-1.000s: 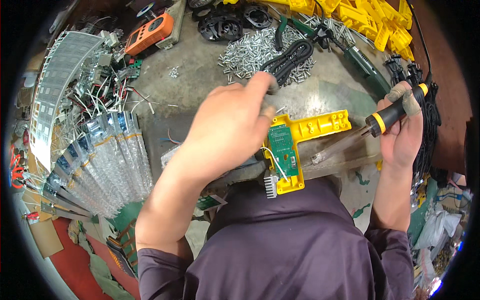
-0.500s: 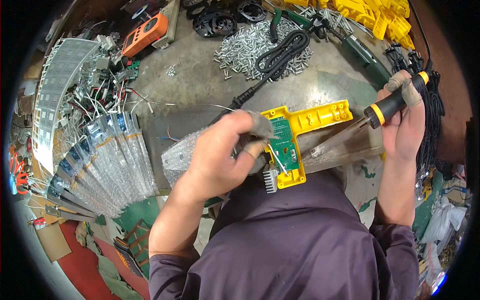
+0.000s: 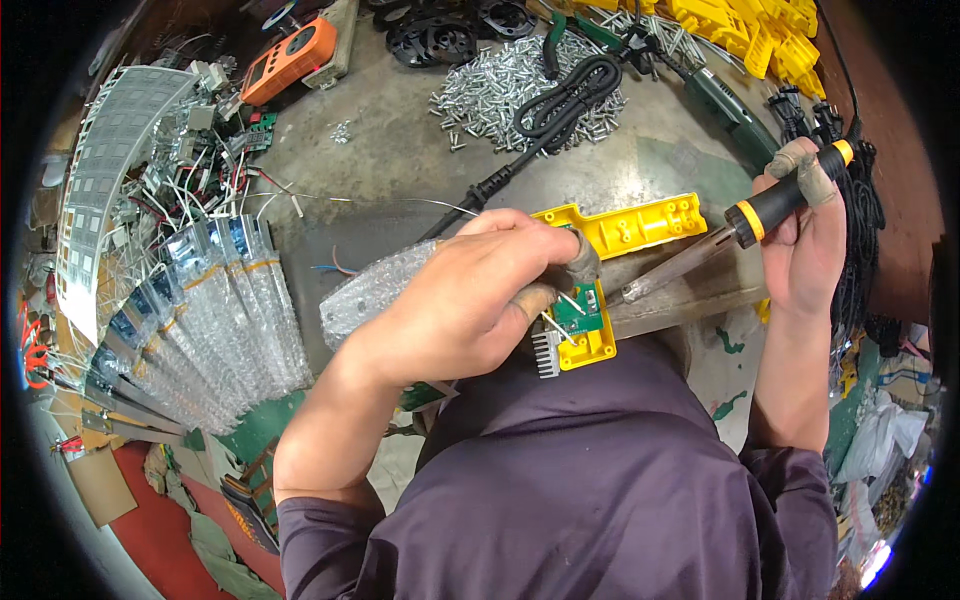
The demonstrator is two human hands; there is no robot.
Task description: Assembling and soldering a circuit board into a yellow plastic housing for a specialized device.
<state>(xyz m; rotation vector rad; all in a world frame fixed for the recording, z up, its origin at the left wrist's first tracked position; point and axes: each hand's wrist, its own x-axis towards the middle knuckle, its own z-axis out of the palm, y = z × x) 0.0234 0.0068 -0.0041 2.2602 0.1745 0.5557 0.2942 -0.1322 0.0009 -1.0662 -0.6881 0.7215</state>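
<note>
My right hand [image 3: 805, 235] is wrapped round the black handle of a soldering iron [image 3: 775, 212] with orange-yellow bands. Its long metal barrel slants down-left toward a yellow plastic housing [image 3: 640, 228]. My left hand [image 3: 490, 290] is closed in a pinch over the green circuit board [image 3: 592, 312] inside that housing, hiding much of the board. A white wire [image 3: 571, 302] comes out from between the fingers onto the board; a second white wire lies below it. A grey finned heat sink [image 3: 546, 355] sits at the housing's lower left. Finger covers sit on several fingertips.
Bubble-wrapped pieces [image 3: 365, 300] lie beside my left forearm, more fan out at left [image 3: 235, 330]. A heap of screws [image 3: 490, 95], a coiled black cable [image 3: 575, 95], an orange meter [image 3: 290, 60], a dark green tool [image 3: 725, 110] and yellow housings [image 3: 745, 35] lie farther back.
My left hand has moved right over the board, covering more of it, and a second white wire now shows at its fingers. My right hand and the soldering iron have barely shifted.
</note>
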